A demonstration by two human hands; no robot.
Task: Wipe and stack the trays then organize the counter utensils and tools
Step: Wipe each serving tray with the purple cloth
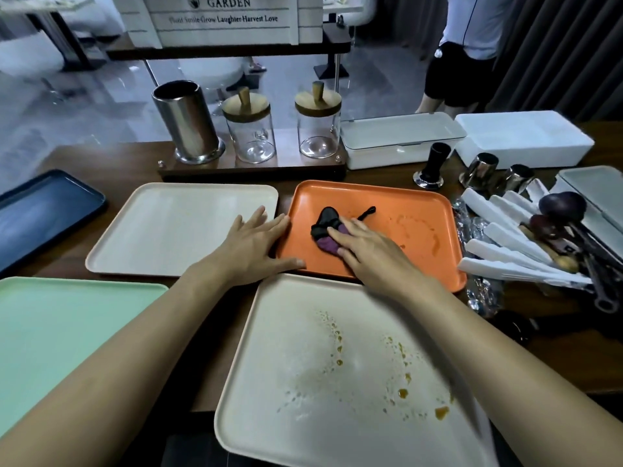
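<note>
An orange tray (411, 210) lies in the middle of the counter with a smear of sauce on its right half. My right hand (365, 246) presses a purple and black cloth (325, 230) flat onto the tray, fingers straight. My left hand (253, 246) rests flat on the tray's left rim, fingers spread. A cream tray (337, 382) with brown sauce spots sits in front, under my right forearm. Another cream tray (175, 227) lies to the left, a mint green tray (67, 332) at front left and a dark blue tray (43, 214) at far left.
Right of the orange tray lies a heap of white-handled utensils (505, 237), spoons and metal cups (478, 168). Behind stand a steel cylinder (185, 123), two glass jars (249, 129) on a wooden stand, and white lidded boxes (401, 136). A person stands beyond the counter.
</note>
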